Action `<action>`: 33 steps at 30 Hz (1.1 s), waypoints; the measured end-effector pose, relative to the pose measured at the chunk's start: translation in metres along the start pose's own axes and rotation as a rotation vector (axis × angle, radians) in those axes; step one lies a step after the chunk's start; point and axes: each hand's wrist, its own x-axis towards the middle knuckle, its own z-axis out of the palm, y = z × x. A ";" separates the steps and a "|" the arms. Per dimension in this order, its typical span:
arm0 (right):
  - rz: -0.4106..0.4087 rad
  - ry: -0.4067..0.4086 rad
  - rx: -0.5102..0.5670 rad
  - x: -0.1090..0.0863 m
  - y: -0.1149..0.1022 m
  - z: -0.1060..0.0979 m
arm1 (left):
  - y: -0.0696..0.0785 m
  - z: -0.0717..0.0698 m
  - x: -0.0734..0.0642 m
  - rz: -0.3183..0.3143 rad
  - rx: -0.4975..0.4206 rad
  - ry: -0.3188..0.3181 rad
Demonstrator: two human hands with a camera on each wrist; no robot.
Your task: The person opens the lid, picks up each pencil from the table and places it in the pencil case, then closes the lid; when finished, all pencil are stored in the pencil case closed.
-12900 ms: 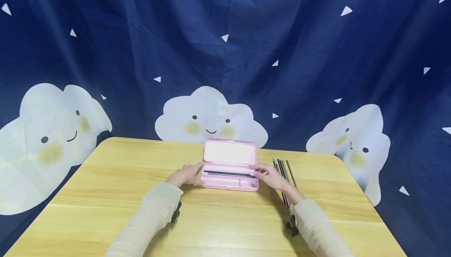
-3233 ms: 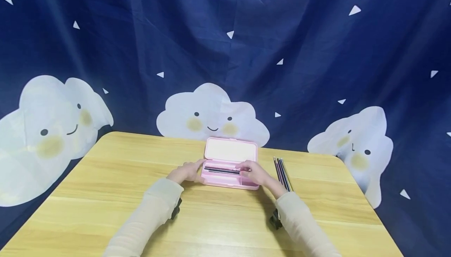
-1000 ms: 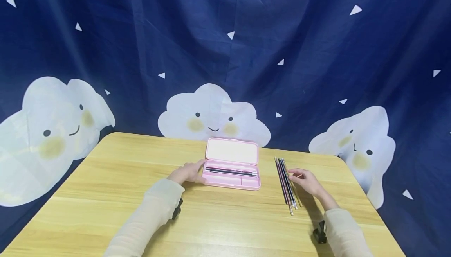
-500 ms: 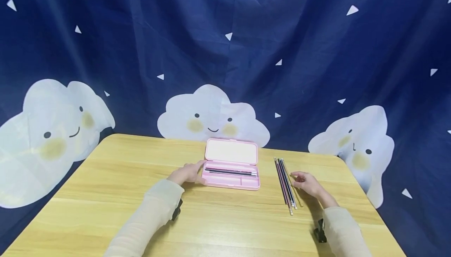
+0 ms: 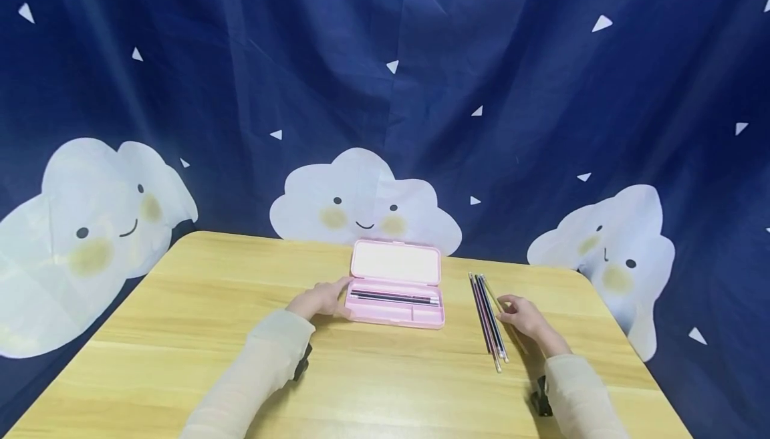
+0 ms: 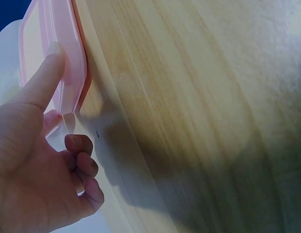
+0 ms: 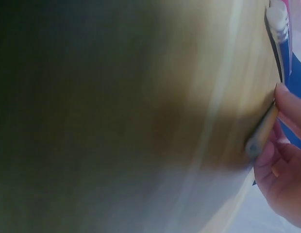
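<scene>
A pink pencil case (image 5: 380, 313) lies with its lid raised, and a few dark pencils (image 5: 394, 299) rest in its long rear compartment. My left hand (image 5: 321, 299) holds the case's left end; in the left wrist view the thumb (image 6: 48, 73) presses on the case while other fingers curl below. To the right, several pencils (image 5: 488, 322) lie side by side on the table. My right hand (image 5: 525, 317) pinches a gold-coloured pencil (image 5: 492, 294) at the right side of that group. Its blunt end (image 7: 253, 147) shows beside the fingers in the right wrist view.
The wooden table (image 5: 180, 332) has rounded far corners. Behind it hangs a dark blue curtain (image 5: 337, 45) with cloud and triangle prints. The raised lid (image 5: 395, 262) stands near the far edge. Each wrist wears a small black device.
Earlier the right hand was at the case; fewer pencils lay in it 12.9 seconds ago. The hand has since gone right to the pencils, and the gold pencil has shifted slightly. The left hand stays put.
</scene>
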 end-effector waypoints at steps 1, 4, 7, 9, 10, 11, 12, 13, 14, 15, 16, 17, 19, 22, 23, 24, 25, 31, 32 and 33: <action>0.000 0.001 -0.021 0.000 0.000 0.000 | -0.001 0.000 0.000 0.004 -0.002 0.000; -0.003 0.005 -0.047 0.000 0.000 0.001 | -0.001 0.001 0.000 0.005 -0.003 -0.002; -0.013 0.008 -0.068 0.000 0.000 0.000 | -0.001 0.001 0.000 0.010 -0.004 -0.001; -0.005 0.011 -0.054 -0.001 0.000 -0.001 | -0.001 0.001 0.000 0.009 -0.010 -0.005; -0.002 0.010 -0.043 -0.001 -0.001 -0.001 | -0.001 0.001 0.000 0.006 -0.012 -0.006; 0.005 0.011 -0.026 -0.002 -0.001 -0.001 | -0.001 0.001 0.000 0.006 -0.013 -0.007; 0.012 0.010 -0.011 -0.002 -0.001 -0.001 | -0.001 0.001 0.000 0.005 -0.009 -0.008; 0.018 0.010 0.004 -0.002 -0.002 -0.001 | -0.001 0.001 0.000 0.002 -0.005 -0.007; 0.019 0.011 0.011 -0.003 -0.002 -0.001 | -0.001 0.001 0.000 0.001 0.001 -0.006; 0.020 0.014 0.018 -0.003 -0.003 -0.001 | -0.001 0.001 0.000 -0.002 0.007 -0.003; 0.020 0.020 0.022 -0.003 -0.003 -0.001 | -0.001 0.001 0.000 -0.004 0.013 0.001; 0.017 0.030 0.025 -0.003 -0.004 0.000 | -0.001 0.001 0.000 -0.006 0.018 0.004; -0.002 0.049 0.020 -0.002 -0.004 0.001 | -0.002 0.001 0.000 -0.006 0.022 0.011; -0.019 0.083 0.015 0.000 -0.003 0.003 | -0.002 0.002 0.000 -0.005 0.019 0.008; -0.023 0.094 0.018 0.001 -0.003 0.003 | -0.002 0.002 0.000 -0.005 0.016 0.006; -0.025 0.102 0.021 0.002 -0.002 0.004 | -0.002 0.002 0.000 -0.003 0.015 0.004; -0.024 0.114 0.028 0.004 -0.002 0.004 | -0.002 0.002 -0.001 -0.004 0.012 0.002; -0.055 0.178 0.040 0.010 -0.005 0.003 | 0.000 0.001 -0.001 0.006 -0.002 0.002; -0.061 0.193 0.038 0.011 -0.006 0.003 | 0.000 0.001 -0.001 0.008 -0.006 0.001; -0.070 0.209 0.036 0.011 -0.007 0.004 | 0.001 0.000 -0.001 0.010 -0.008 -0.001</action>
